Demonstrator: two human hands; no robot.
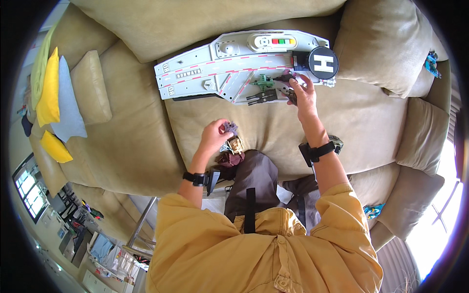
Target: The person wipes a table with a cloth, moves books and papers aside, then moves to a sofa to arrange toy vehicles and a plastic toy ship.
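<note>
A grey toy aircraft carrier deck with red dashed lines and a round black helipad lies on the tan sofa seat. On its near edge stand a green toy plane and a dark toy plane. My right hand reaches to the deck and its fingers grip a small dark toy beside the green plane. My left hand is closed on a small purple-grey toy figure above a little heap of toys on my knee.
The tan sofa has big back cushions. Yellow and grey pillows lie at the left. Small blue toys sit at the right and lower right. A metal frame stands below the sofa edge.
</note>
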